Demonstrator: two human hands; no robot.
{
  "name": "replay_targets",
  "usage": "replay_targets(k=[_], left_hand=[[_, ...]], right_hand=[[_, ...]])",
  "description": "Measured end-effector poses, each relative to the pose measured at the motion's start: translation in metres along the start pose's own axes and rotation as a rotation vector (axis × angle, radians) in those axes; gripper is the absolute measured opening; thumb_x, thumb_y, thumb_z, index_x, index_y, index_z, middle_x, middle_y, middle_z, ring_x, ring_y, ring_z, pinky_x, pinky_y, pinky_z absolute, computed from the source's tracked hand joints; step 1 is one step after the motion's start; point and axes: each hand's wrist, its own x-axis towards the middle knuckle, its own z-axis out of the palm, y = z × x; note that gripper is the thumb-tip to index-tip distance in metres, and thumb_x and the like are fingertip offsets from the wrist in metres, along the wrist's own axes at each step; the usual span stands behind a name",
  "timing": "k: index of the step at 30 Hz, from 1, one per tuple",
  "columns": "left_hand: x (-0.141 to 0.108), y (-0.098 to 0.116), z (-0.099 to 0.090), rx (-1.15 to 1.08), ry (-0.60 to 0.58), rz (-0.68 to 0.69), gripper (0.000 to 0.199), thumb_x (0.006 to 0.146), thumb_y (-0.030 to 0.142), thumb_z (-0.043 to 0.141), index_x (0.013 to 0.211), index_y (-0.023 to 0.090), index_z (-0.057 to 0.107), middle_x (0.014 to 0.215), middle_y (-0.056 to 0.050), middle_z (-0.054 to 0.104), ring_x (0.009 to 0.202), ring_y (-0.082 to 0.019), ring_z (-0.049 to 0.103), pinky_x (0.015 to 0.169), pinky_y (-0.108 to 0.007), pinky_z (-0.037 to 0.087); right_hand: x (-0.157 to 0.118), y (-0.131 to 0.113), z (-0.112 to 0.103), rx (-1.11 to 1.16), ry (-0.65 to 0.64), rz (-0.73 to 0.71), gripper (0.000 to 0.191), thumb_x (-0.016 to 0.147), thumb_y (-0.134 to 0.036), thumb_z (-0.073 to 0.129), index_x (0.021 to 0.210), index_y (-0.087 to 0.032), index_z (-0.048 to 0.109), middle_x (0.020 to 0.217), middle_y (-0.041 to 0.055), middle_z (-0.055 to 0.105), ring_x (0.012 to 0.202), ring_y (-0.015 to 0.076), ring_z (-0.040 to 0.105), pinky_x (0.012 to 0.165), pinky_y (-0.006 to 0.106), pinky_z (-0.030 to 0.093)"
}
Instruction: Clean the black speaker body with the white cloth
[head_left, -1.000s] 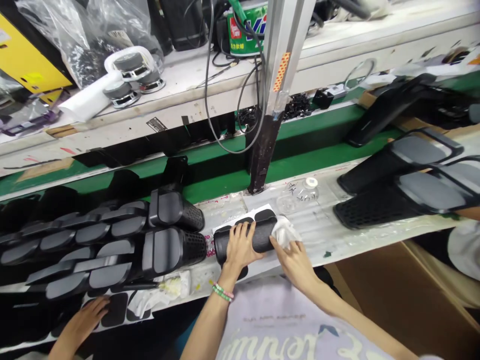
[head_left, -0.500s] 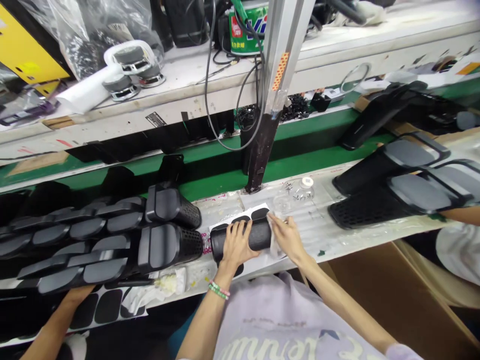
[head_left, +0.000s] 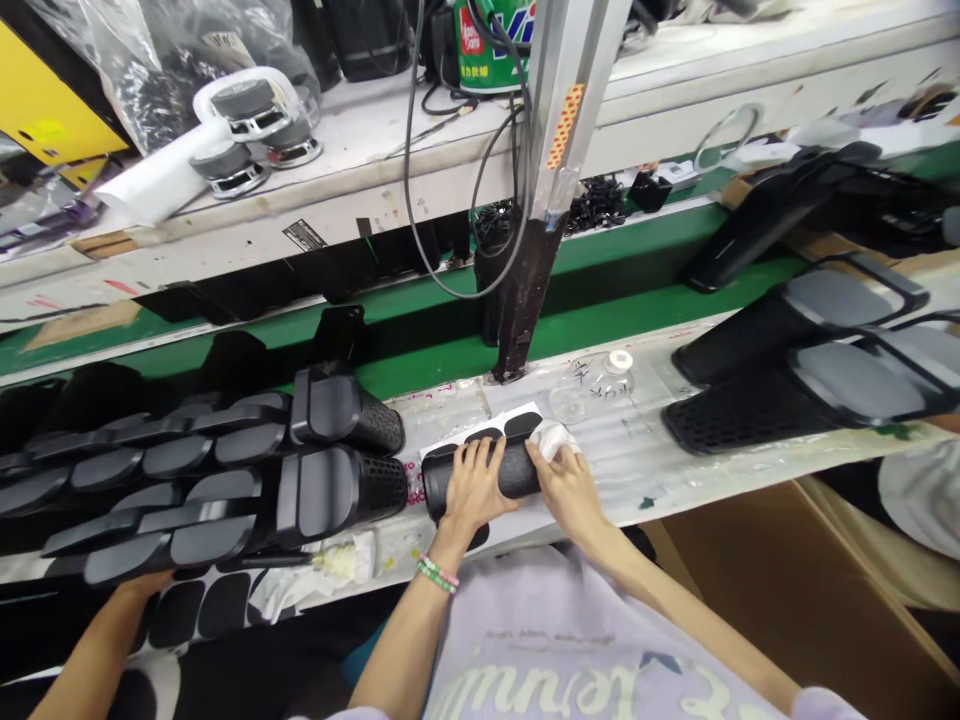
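A black housing [head_left: 519, 472] with rounded sides lies on its side on the bench in front of me. My left hand [head_left: 475, 488] is wrapped over its top, fingers pressing it from above. At the housing's right end, my right hand [head_left: 568, 492] pinches a crumpled white cloth [head_left: 553, 437] against the edge. Beneath the housing lies a white sheet [head_left: 448, 436] bearing black rounded pads [head_left: 523, 424], partly covered by the housing and my hands.
Several black housings with grey ends [head_left: 330, 490] stand in rows at left, near another person's hand [head_left: 146, 585]. More handled housings [head_left: 836, 375] lie at right. A metal post [head_left: 544, 190] rises behind the bench, and a clear plastic piece [head_left: 592, 385] lies nearby.
My right hand has shifted slightly left and down at the housing's right end, and the white cloth now bunches up above its fingers. My left hand keeps its hold on the housing.
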Motion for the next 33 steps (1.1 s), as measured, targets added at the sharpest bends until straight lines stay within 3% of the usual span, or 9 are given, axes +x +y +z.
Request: replay_targets(k=[12, 16, 20, 23, 26, 29, 33], left_hand=[[0.001, 0.000, 0.002, 0.000, 0.011, 0.005, 0.091, 0.071, 0.062, 0.065, 0.143, 0.013, 0.038, 0.138, -0.017, 0.052, 0.125, -0.035, 0.048, 0.108, -0.052, 0.035], [0.002, 0.000, 0.001, -0.005, 0.009, 0.006, 0.091, 0.071, 0.063, 0.063, 0.143, 0.013, 0.039, 0.137, -0.017, 0.053, 0.124, -0.034, 0.049, 0.107, -0.052, 0.035], [0.002, -0.001, 0.001, -0.005, 0.009, 0.005, 0.091, 0.071, 0.061, 0.065, 0.143, 0.013, 0.038, 0.138, -0.018, 0.052, 0.125, -0.035, 0.048, 0.107, -0.052, 0.035], [0.003, -0.002, 0.001, -0.011, 0.004, 0.016, 0.093, 0.069, 0.061, 0.068, 0.143, 0.013, 0.039, 0.138, -0.018, 0.052, 0.124, -0.035, 0.048, 0.107, -0.052, 0.035], [0.003, -0.002, 0.001, -0.015, 0.001, 0.009, 0.096, 0.066, 0.060, 0.071, 0.143, 0.013, 0.039, 0.138, -0.017, 0.053, 0.124, -0.034, 0.048, 0.108, -0.051, 0.035], [0.003, -0.001, -0.001, -0.016, -0.003, 0.003, 0.098, 0.063, 0.060, 0.073, 0.143, 0.014, 0.039, 0.138, -0.016, 0.053, 0.124, -0.034, 0.048, 0.109, -0.050, 0.034], [0.002, 0.000, -0.002, -0.007, 0.001, -0.008, 0.098, 0.063, 0.058, 0.074, 0.144, 0.015, 0.037, 0.139, -0.015, 0.052, 0.125, -0.034, 0.047, 0.110, -0.050, 0.033]], right_hand=[[0.001, -0.003, -0.009, -0.087, -0.165, -0.013, 0.056, 0.071, 0.006, 0.047, 0.125, -0.006, 0.060, 0.061, 0.0063, 0.067, 0.071, 0.0239, 0.056, 0.072, 0.035, 0.039], [0.005, -0.003, -0.009, -0.065, -0.172, 0.025, 0.054, 0.075, 0.004, 0.045, 0.128, 0.000, 0.056, 0.065, 0.0102, 0.069, 0.074, 0.0251, 0.060, 0.075, 0.037, 0.040], [0.003, -0.009, -0.008, -0.004, -0.173, 0.055, 0.057, 0.069, 0.006, 0.044, 0.122, -0.004, 0.062, 0.061, 0.0075, 0.068, 0.067, 0.0233, 0.062, 0.070, 0.035, 0.041], [0.017, -0.003, -0.003, 0.053, -0.136, 0.120, 0.052, 0.075, 0.002, 0.043, 0.121, -0.007, 0.064, 0.063, 0.0078, 0.069, 0.066, 0.0224, 0.063, 0.073, 0.035, 0.044], [0.038, 0.021, -0.004, 0.120, -0.049, 0.221, 0.042, 0.090, -0.011, 0.036, 0.120, -0.014, 0.065, 0.084, 0.0089, 0.074, 0.078, 0.0207, 0.067, 0.076, 0.032, 0.049], [0.037, 0.047, -0.017, 0.160, 0.065, 0.326, 0.044, 0.098, -0.025, 0.028, 0.122, -0.018, 0.063, 0.101, 0.0096, 0.072, 0.083, 0.0197, 0.067, 0.075, 0.032, 0.052], [0.002, 0.045, -0.031, 0.170, 0.128, 0.306, 0.042, 0.098, -0.029, 0.033, 0.122, -0.014, 0.064, 0.075, 0.0088, 0.066, 0.071, 0.0216, 0.059, 0.071, 0.036, 0.050]])
